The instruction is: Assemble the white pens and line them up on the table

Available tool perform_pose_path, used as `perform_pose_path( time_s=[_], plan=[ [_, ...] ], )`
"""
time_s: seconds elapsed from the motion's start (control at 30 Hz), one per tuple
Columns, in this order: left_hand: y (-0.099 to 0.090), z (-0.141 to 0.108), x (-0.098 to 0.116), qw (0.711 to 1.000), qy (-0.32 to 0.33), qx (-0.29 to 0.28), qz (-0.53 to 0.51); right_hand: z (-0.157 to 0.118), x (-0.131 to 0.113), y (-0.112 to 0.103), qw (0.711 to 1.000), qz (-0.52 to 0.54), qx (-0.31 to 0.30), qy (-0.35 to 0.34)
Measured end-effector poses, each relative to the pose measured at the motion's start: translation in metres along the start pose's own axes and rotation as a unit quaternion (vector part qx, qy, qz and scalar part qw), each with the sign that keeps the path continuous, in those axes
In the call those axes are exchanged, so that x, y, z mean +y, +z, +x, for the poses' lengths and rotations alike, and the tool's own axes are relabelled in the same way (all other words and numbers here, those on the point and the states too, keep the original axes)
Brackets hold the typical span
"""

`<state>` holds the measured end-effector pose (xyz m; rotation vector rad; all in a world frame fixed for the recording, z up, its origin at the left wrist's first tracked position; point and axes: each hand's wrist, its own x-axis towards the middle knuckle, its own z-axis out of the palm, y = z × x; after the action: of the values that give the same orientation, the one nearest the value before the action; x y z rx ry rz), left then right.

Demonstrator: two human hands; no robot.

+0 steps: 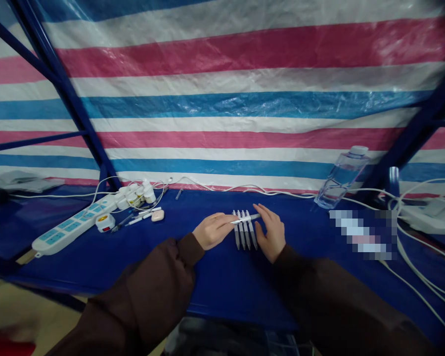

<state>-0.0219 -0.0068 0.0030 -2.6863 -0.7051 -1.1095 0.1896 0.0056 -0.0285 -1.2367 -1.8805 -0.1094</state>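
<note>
- Pen row (242,236): four slim pale-and-grey barrels, parallel, dark tips towards the person; smooth blue table (226,289).
- Crosswise pen (244,219) over row's upper part; contact unclear. Looks like positioning; wants a light, level hold.
- Left hand (212,231) pinches its left end; right hand (273,234) beside other end, thumb and fingers parted.
- Right of row: clear, angular bottle (339,180). Behind: glossy, creased striped sheet (222,109).

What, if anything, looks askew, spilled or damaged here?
The clear bottle seems to lean, though the wide lens may cause that. White cables sprawl loosely at right, and a pixelated patch hides what lies beside them. Four pens lie in a neat row. No spill or damage shows.
</note>
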Motion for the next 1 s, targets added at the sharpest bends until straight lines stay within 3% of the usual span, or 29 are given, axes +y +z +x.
perform_pose_path(
  time_s=[0.2,0.33,0.73,1.0],
  plan=[
    [0.004,-0.001,-0.009,0.981,-0.161,0.049,0.097,0.0,-0.005,-0.004,0.998,0.024,-0.049,-0.012],
    [0.006,0.001,-0.008,0.97,-0.215,0.063,0.091,0.002,-0.006,-0.006,0.997,0.021,-0.056,-0.05],
    [0.011,0.003,-0.001,0.964,-0.223,-0.036,0.141,0.005,0.005,0.0,0.996,0.006,-0.059,-0.066],
    [0.014,0.003,-0.002,0.956,-0.227,-0.058,0.178,0.009,0.007,-0.003,0.995,0.041,-0.042,-0.078]
  ],
)
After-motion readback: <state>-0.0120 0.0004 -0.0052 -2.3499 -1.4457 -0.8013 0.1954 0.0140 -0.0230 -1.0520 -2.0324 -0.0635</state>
